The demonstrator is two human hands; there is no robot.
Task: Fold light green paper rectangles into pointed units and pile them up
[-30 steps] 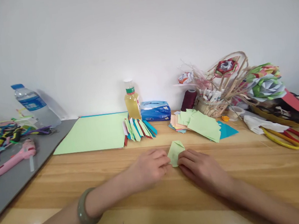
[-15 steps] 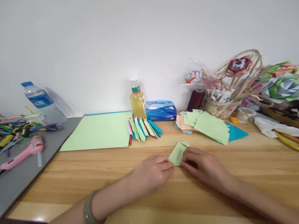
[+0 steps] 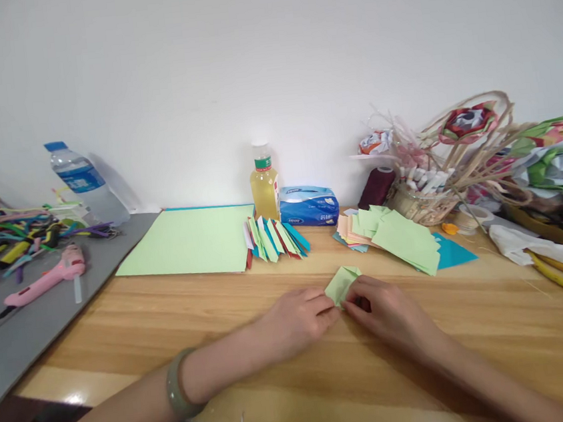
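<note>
Paper (image 3: 340,287) (small, pale green, folded) was on the table (image 3: 197,320), a bit R of centre, btwn the two hands; a fold showed at its far-R corner, near end partly hidden by fingers. L hand (image 3: 305,316): fingers bunched narrow, tips touching near-L edge; thumb hidden, so couldn't tell pinch from press. R hand (image 3: 384,304): thumb & forefinger narrow, tips holding near-R edge, small gap behind the tips. Handling, my est.: v. light, thin, soft in single layer, prob. stiffer along creases; not slippery, maybe slight drag on wood; easily crumpled or torn if yanked, liable to shift or lift w/o a finger on it. Best hold, I judged: flat fingertips on L edge as anchor, light thumb/forefinger pinch at R edge; avoid squeezing the middle or far-R fold, which could spring open. Green stack (image 3: 408,238) lay far R of it, strips (image 3: 274,238) far L, tissue pack (image 3: 310,206) just beyond strips, to their R; none touched the hands.
</note>
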